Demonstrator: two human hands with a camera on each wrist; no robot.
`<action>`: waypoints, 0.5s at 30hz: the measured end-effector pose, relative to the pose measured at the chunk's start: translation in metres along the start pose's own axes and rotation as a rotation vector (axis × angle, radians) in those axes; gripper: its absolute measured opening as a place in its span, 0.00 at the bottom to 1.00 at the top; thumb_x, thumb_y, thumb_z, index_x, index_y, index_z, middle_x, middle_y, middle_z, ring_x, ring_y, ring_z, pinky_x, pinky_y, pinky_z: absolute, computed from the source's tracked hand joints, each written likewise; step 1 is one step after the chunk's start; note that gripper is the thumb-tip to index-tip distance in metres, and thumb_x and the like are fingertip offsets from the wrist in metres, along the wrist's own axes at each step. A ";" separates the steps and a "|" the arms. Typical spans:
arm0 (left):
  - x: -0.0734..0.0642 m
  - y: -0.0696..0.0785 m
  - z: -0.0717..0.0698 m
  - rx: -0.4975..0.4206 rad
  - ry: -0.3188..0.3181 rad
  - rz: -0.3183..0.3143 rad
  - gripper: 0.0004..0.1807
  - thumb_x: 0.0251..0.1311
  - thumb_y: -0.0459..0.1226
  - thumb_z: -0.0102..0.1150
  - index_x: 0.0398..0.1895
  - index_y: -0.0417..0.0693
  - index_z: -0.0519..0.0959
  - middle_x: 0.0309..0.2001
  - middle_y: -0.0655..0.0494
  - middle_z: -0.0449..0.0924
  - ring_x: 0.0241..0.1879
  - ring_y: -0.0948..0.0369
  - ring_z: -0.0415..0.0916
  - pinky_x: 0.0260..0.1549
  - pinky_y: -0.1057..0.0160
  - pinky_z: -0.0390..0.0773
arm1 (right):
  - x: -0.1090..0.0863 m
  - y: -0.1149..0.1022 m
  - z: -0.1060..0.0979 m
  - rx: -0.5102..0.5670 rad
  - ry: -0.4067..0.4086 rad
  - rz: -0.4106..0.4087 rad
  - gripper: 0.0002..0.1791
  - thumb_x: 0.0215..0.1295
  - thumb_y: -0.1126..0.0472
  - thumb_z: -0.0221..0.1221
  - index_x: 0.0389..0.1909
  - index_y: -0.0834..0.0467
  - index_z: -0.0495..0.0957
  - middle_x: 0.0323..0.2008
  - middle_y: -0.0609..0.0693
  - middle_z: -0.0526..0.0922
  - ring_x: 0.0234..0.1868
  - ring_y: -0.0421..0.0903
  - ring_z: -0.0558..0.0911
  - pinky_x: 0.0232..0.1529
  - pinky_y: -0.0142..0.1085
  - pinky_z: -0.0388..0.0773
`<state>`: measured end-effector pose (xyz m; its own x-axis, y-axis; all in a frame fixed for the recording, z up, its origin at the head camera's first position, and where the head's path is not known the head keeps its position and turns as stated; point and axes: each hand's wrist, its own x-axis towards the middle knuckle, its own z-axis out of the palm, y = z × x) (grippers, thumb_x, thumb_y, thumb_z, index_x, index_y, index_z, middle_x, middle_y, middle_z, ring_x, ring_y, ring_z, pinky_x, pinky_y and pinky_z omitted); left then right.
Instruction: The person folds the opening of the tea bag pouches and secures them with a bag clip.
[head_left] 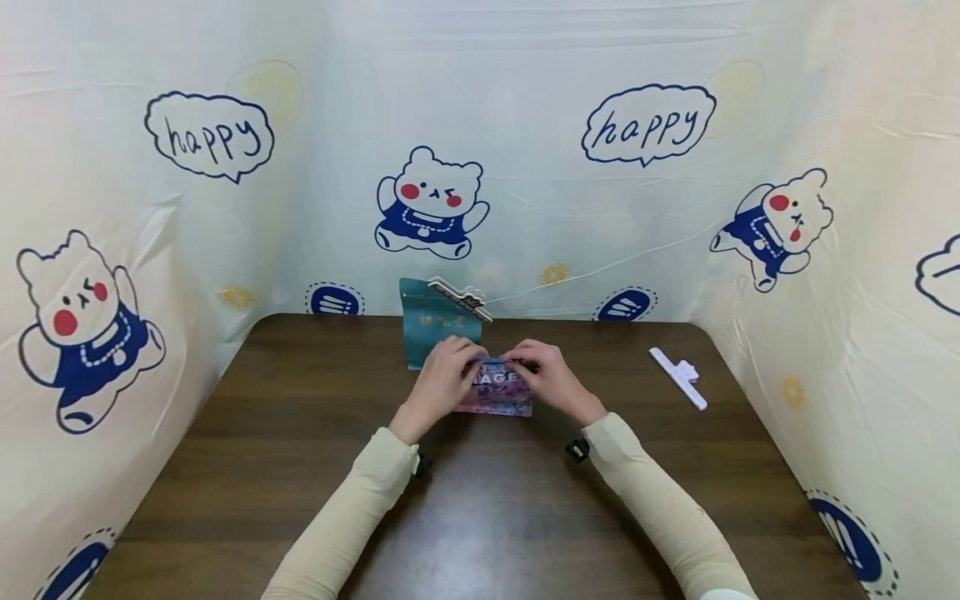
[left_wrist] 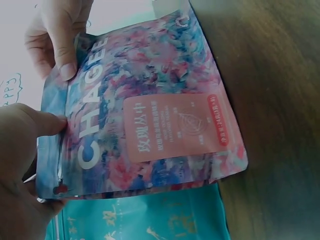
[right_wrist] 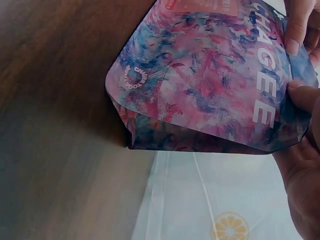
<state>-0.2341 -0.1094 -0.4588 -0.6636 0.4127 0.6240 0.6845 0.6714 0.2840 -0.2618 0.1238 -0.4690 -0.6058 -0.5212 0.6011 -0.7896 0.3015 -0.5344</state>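
A pink, purple and blue pouch lettered CHAGEE stands upright on the wooden table, its top edge between both hands. My left hand pinches the top strip near one end, thumb on the printed front and fingers behind. At the other end my right hand pinches the same strip, its thumb pressed on the front in the right wrist view. The pouch's side fold bulges outward. Just behind it, to the left, stands a teal pouch with a white clip slanting across its top.
A pale lilac sealing clip lies on the table to the right, beyond my right hand. Pale curtains printed with bears hang around the table's back and sides.
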 end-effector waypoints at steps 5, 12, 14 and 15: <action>-0.002 0.000 0.001 0.000 0.002 -0.015 0.04 0.64 0.33 0.68 0.41 0.47 0.87 0.40 0.54 0.86 0.42 0.55 0.79 0.46 0.53 0.79 | -0.004 0.000 -0.001 0.036 -0.004 0.025 0.11 0.64 0.73 0.65 0.45 0.60 0.88 0.41 0.54 0.87 0.42 0.49 0.86 0.44 0.42 0.84; -0.003 -0.001 0.000 0.007 0.016 -0.006 0.04 0.63 0.33 0.69 0.40 0.47 0.87 0.39 0.54 0.86 0.42 0.54 0.79 0.44 0.54 0.79 | -0.011 -0.006 -0.009 0.041 0.018 0.065 0.13 0.59 0.77 0.67 0.45 0.65 0.86 0.40 0.59 0.86 0.40 0.54 0.85 0.42 0.50 0.84; -0.003 -0.001 0.000 0.009 0.016 -0.006 0.04 0.63 0.34 0.69 0.40 0.47 0.87 0.39 0.54 0.86 0.42 0.54 0.79 0.44 0.54 0.79 | -0.012 -0.013 -0.014 0.039 0.030 0.061 0.13 0.58 0.79 0.67 0.44 0.67 0.86 0.39 0.61 0.86 0.40 0.55 0.84 0.42 0.51 0.84; -0.003 -0.002 0.000 0.010 0.017 -0.006 0.04 0.63 0.34 0.69 0.40 0.47 0.87 0.39 0.54 0.86 0.42 0.54 0.79 0.44 0.54 0.79 | -0.012 -0.017 -0.017 0.037 0.033 0.058 0.13 0.57 0.80 0.67 0.43 0.68 0.86 0.39 0.61 0.85 0.39 0.56 0.84 0.42 0.51 0.83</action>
<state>-0.2333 -0.1115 -0.4611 -0.6625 0.3983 0.6344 0.6775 0.6798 0.2807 -0.2429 0.1382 -0.4575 -0.6538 -0.4767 0.5875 -0.7494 0.3005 -0.5901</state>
